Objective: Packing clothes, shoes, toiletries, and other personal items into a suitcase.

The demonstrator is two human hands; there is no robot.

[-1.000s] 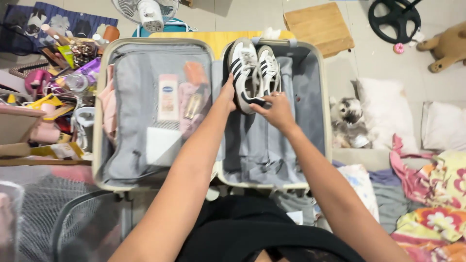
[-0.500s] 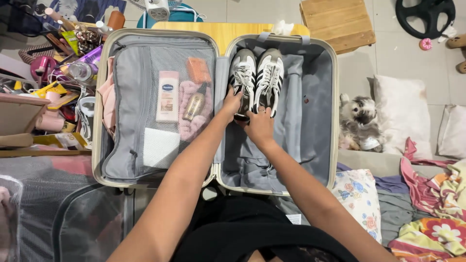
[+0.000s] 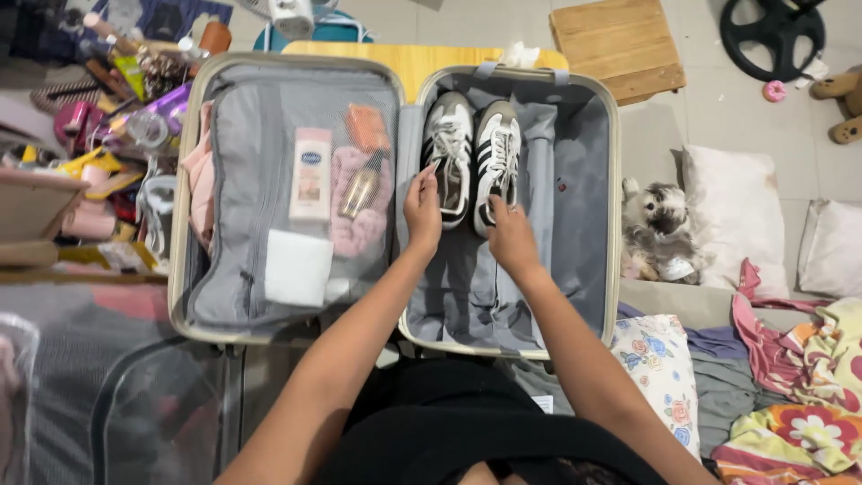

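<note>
Sneakers [image 3: 473,157] sat as a pair in the far-left corner of the suitcase's [image 3: 612,224] right half, toes toward the far rim, heels toward the person. Long axes ran near-to-far, roughly parallel, soles down, the two shoes touching or just beside each other; which of the two could not be told.

Left hand [image 3: 422,208] was at the heel of the left shoe, near the hinge line, fingers loosely curled, fingertips touching the shoe's near edge; no closed grip seen. Right hand [image 3: 511,235] was at the heel of the right shoe, fingers bent, fingertips on or just beside the heel; contact could not be told for sure, nothing held.

Both hands lay on the near side of the pair, so the shoes lay straight ahead of them, away from the body. Each hand was nearest its own shoe; neither crossed over.

Left half of the case had a mesh cover [image 3: 296,180] over a lotion bottle [image 3: 311,175] and small items. Dog [image 3: 655,229] lay just outside the right rim.
</note>
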